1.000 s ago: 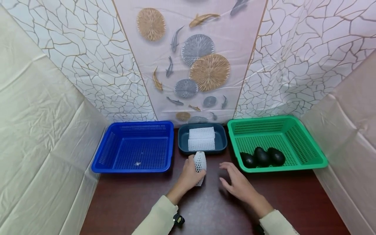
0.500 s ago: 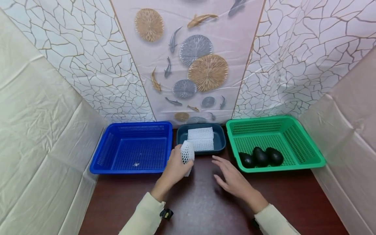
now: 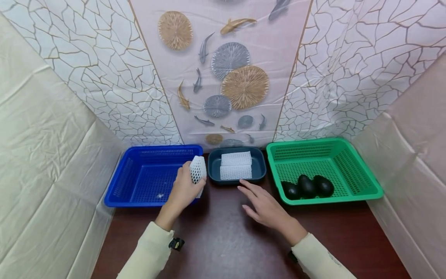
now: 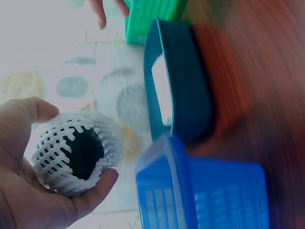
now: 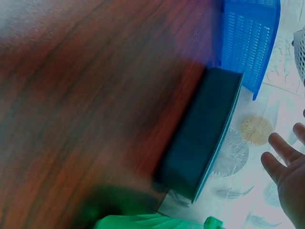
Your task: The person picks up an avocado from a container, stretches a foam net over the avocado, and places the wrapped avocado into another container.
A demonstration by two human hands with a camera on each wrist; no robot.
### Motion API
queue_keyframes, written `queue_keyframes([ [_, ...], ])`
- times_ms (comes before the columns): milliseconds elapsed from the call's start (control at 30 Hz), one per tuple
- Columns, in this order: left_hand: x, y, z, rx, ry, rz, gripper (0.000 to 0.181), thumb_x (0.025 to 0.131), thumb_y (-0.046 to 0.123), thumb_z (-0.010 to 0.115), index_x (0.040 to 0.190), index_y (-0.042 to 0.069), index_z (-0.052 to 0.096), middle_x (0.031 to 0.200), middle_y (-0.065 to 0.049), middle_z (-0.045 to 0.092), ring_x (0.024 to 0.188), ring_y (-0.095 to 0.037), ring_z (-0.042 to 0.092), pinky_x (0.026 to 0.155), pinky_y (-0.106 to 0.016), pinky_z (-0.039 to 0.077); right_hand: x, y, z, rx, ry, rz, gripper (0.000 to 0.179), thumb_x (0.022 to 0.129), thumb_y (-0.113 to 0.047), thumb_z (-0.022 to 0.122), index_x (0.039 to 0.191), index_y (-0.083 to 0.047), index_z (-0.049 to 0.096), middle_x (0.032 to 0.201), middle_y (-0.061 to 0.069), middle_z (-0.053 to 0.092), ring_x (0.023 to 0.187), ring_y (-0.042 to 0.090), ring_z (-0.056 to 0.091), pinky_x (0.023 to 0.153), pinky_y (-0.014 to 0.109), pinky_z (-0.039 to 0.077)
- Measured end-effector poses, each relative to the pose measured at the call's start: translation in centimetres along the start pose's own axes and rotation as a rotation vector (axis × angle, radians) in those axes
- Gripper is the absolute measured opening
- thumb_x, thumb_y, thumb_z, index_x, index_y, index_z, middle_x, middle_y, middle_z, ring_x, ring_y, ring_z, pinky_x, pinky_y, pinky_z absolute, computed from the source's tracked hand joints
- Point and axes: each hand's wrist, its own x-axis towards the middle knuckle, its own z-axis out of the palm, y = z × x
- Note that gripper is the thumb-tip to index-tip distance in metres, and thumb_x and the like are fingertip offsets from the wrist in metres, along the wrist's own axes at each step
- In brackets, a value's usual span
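Observation:
My left hand [image 3: 184, 186] grips an avocado in a white foam net sleeve [image 3: 198, 170], held up at the right rim of the blue basket [image 3: 153, 204]. The left wrist view looks into the sleeve's end, where the dark avocado [image 4: 85, 153] shows between thumb and fingers. My right hand [image 3: 266, 206] holds nothing; its fingers reach out in front of the dark teal tray [image 3: 260, 164]. Flat white foam net sleeves [image 3: 235, 166] lie in that tray. Three dark avocados [image 3: 307, 186] sit along the near side of the green basket [image 3: 352, 199].
The blue basket, teal tray and green basket stand in a row along the back of the dark wood table [image 3: 223, 240]. A small pale speck [image 3: 160, 195] shows in the blue basket. Patterned cloth [image 3: 223, 58] hangs behind and cloth walls close both sides.
My left hand has carried the sleeved avocado leftward, from in front of the teal tray to the blue basket's rim. My right hand has also drifted left, its fingers spread.

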Motion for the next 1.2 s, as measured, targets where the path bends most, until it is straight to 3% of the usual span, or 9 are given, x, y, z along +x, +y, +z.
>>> queue_keyframes([
  [167,0.9,-1.7,-1.3,0.039,0.001,-0.031,0.084,0.093,0.041,0.069,0.159,0.008,0.028,0.131,-0.023,0.051,0.106,-0.039,0.063,0.079,-0.051,0.059,0.9,-0.3,0.1,-0.060,-0.006,-0.040,0.069,0.092,-0.029,0.075,0.152,-0.007,0.049,0.161,0.013,0.044,0.141,0.028,0.052,0.110,0.049,0.048],
  [433,2.5,-4.6,-2.5,0.076,-0.023,-0.095,0.081,0.095,0.041,0.066,0.157,0.005,0.028,0.131,-0.026,0.050,0.107,-0.043,0.063,0.079,-0.053,0.058,2.5,-1.0,1.0,-0.105,-0.094,-0.028,0.070,0.096,-0.035,0.069,0.156,-0.011,0.044,0.163,0.013,0.040,0.146,0.029,0.045,0.117,0.051,0.041],
  [600,3.6,-5.8,-2.8,0.083,-0.075,-0.155,0.082,0.096,0.041,0.064,0.157,0.003,0.026,0.131,-0.029,0.049,0.108,-0.044,0.062,0.080,-0.053,0.058,3.7,-1.6,1.8,-0.098,-0.133,-0.026,0.069,0.099,-0.038,0.066,0.158,-0.012,0.041,0.165,0.012,0.037,0.145,0.029,0.046,0.117,0.050,0.041],
  [1000,5.4,-7.7,-1.5,0.122,-0.166,-0.223,0.081,0.097,0.041,0.064,0.151,-0.006,0.028,0.125,-0.031,0.051,0.109,-0.043,0.062,0.085,-0.054,0.057,5.6,-3.1,4.1,-0.041,-0.201,-0.050,0.071,0.100,-0.040,0.063,0.162,-0.017,0.035,0.170,0.009,0.029,0.138,0.022,0.054,0.109,0.043,0.049],
  [1200,6.1,-7.8,-0.5,0.120,-0.198,-0.236,0.079,0.097,0.041,0.065,0.147,-0.011,0.031,0.123,-0.035,0.055,0.110,-0.044,0.064,0.088,-0.053,0.058,7.0,-3.9,4.9,-0.023,-0.258,-0.031,0.073,0.102,-0.044,0.060,0.164,-0.021,0.030,0.171,0.008,0.024,0.137,0.020,0.056,0.111,0.040,0.049],
])
